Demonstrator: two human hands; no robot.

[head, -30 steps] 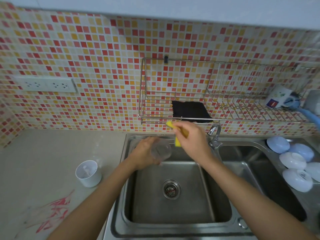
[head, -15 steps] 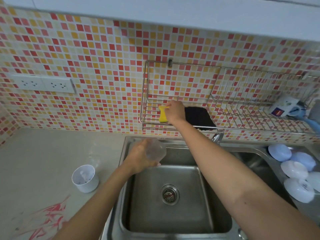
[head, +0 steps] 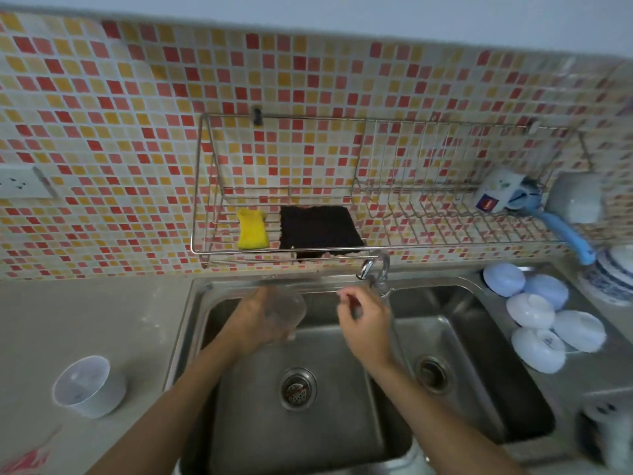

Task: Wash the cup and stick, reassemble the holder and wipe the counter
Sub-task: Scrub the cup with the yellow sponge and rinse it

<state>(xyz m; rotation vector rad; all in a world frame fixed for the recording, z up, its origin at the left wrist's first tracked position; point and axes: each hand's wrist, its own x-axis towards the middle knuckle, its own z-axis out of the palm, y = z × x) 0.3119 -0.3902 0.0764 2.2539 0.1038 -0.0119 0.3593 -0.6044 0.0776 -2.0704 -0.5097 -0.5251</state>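
Observation:
My left hand grips a clear plastic cup over the back of the left sink basin, its mouth tipped toward the right. Just right of the cup hangs my right hand, below the faucet, fingers loosely curled and holding nothing. The yellow sponge lies on the wire wall rack, next to a black cloth. A white round holder stands on the counter at the left. I see no stick.
Red smears mark the counter's near left corner. Several white and pale blue bowls lie upside down right of the right basin. A mug and a blue-handled brush rest on the rack's right end.
My right hand let go of the yellow sponge on the rack and came down to the faucet beside the cup. The left hand kept hold of the cup.

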